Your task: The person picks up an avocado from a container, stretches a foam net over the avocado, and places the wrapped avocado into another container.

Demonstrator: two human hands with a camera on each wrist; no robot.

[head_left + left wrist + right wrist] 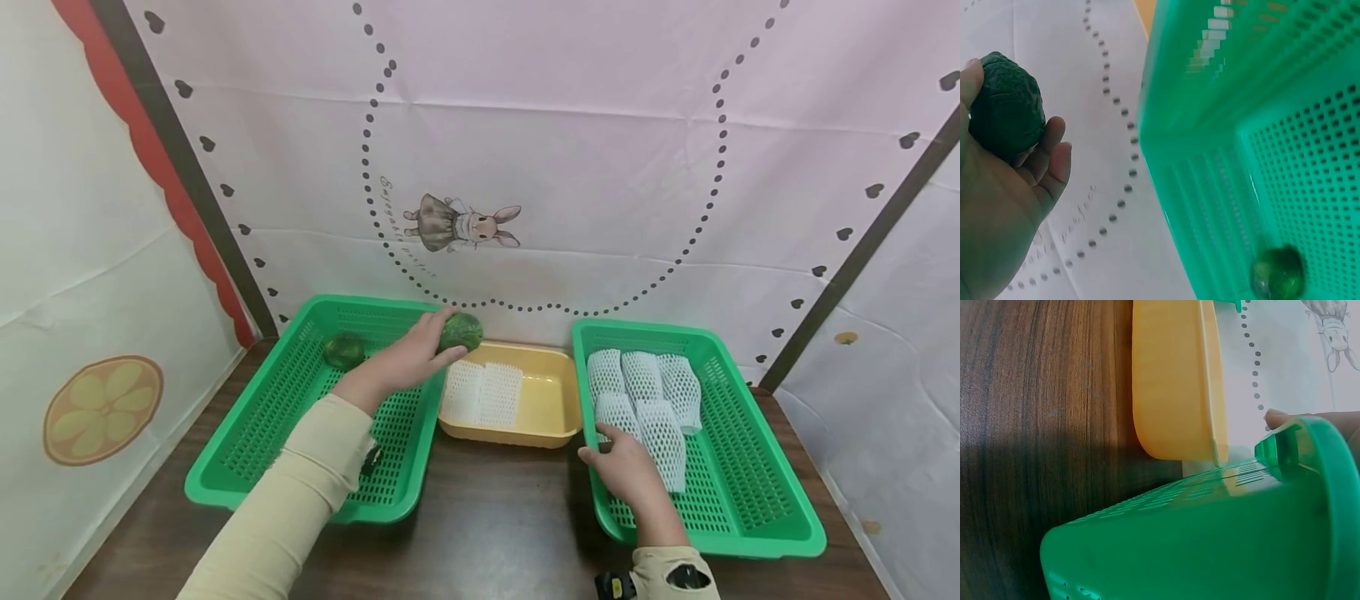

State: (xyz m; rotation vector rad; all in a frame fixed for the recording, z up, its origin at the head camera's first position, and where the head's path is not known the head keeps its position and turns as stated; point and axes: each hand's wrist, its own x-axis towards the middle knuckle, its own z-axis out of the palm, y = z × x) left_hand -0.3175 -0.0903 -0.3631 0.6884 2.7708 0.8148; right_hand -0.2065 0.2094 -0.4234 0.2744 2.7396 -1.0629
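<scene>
Clearly wrinkled, rounded produce (1007,106) in left fingers (1057,172)

right hand (1344,423) at green basket (1197,540), yellow tray (1172,381) beside it on wood-grain table (1035,387)

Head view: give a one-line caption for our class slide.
The left hand holds a rounded green item near the yellow tray between two green baskets.

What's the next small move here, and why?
Probably the right hand should reach for a white mesh sleeve in the yellow tray: the left hand holds a green fruit near that tray, and the sleeves there look flat, unlike the plumper sleeves in the right green basket.
</scene>
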